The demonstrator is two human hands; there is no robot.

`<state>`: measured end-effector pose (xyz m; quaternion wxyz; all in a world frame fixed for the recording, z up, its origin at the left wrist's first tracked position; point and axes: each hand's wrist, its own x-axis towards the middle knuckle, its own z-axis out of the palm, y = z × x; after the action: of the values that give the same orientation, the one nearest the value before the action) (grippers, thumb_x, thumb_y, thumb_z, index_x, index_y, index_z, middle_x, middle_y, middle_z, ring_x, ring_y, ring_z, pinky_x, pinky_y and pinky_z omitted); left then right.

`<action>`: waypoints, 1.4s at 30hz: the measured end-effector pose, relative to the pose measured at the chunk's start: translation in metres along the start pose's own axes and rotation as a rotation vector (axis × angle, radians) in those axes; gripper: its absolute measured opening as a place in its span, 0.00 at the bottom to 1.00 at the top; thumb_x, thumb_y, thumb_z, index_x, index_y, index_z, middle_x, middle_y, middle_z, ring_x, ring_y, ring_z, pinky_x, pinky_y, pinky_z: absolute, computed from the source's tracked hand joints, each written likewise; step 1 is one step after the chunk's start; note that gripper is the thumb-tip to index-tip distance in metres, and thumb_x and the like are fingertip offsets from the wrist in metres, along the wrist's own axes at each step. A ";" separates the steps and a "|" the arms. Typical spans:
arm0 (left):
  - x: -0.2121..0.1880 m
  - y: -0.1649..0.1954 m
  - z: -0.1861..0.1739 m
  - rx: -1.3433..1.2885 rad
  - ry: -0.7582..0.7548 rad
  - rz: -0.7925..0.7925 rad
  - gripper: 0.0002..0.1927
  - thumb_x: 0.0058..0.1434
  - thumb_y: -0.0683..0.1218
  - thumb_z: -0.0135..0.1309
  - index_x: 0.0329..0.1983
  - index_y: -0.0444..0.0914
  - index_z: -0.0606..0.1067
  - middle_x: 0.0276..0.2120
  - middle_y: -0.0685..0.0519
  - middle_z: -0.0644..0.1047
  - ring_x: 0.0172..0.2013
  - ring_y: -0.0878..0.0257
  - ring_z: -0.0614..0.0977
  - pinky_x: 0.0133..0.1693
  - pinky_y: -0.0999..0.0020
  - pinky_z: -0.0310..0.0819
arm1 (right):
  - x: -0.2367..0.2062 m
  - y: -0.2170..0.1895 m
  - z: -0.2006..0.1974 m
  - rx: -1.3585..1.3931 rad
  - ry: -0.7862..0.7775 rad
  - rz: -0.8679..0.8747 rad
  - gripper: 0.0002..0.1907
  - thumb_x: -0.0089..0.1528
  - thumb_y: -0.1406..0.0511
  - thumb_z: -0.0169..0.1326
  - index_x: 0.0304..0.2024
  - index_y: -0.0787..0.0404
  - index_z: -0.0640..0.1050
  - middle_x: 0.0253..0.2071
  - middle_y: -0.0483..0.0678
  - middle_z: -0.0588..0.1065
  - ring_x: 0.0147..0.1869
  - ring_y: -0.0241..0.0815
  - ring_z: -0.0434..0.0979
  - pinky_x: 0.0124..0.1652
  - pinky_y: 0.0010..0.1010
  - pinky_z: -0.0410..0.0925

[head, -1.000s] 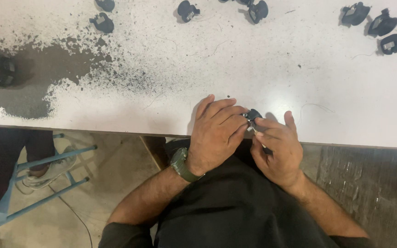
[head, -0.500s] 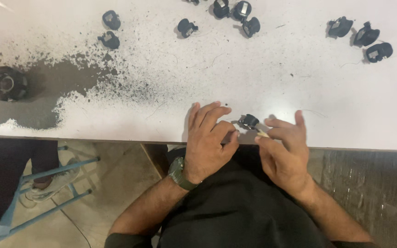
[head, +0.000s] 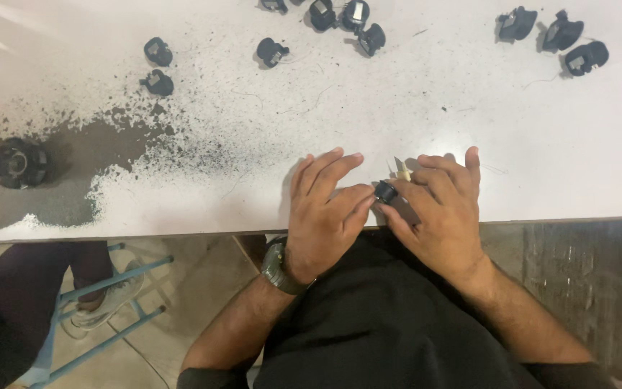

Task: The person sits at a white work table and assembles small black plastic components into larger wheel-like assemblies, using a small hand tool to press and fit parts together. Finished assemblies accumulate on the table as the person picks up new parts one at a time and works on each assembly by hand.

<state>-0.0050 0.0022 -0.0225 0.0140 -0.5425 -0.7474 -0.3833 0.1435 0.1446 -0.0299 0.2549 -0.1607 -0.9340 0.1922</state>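
Note:
Both hands rest at the near edge of a white table [head: 397, 108]. My left hand [head: 323, 216], a dark watch on its wrist, lies with fingers spread and its thumb side touching a small black round part [head: 386, 191]. My right hand [head: 440, 210] pinches that part from the other side and also holds a small pale blade-like tool [head: 402, 169] that sticks up between its fingers. Most of the part is hidden by the fingers.
Several similar black parts lie at the far side: two [head: 158, 65] on the left, a cluster [head: 347, 18] in the middle, three [head: 552, 36] at the right. A larger black ribbed piece [head: 19, 163] sits on a worn dark patch at the left. A blue stool frame [head: 102, 295] stands below.
The view has shifted so the table sits lower in frame. My left hand has opened and flattened its fingers, uncovering the black part. The pale tool now shows in my right hand.

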 end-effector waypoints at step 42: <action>0.004 0.007 -0.001 -0.389 -0.129 -0.336 0.07 0.58 0.40 0.58 0.36 0.37 0.71 0.31 0.50 0.78 0.31 0.54 0.81 0.32 0.61 0.76 | -0.030 -0.005 0.023 0.258 0.156 -0.072 0.17 0.56 0.77 0.62 0.45 0.62 0.75 0.43 0.52 0.76 0.56 0.52 0.79 0.75 0.59 0.56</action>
<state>-0.0016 0.0054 -0.0163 -0.2023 -0.4265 -0.7386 -0.4813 0.1549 0.1220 -0.0587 0.3520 -0.1072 -0.8840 0.2883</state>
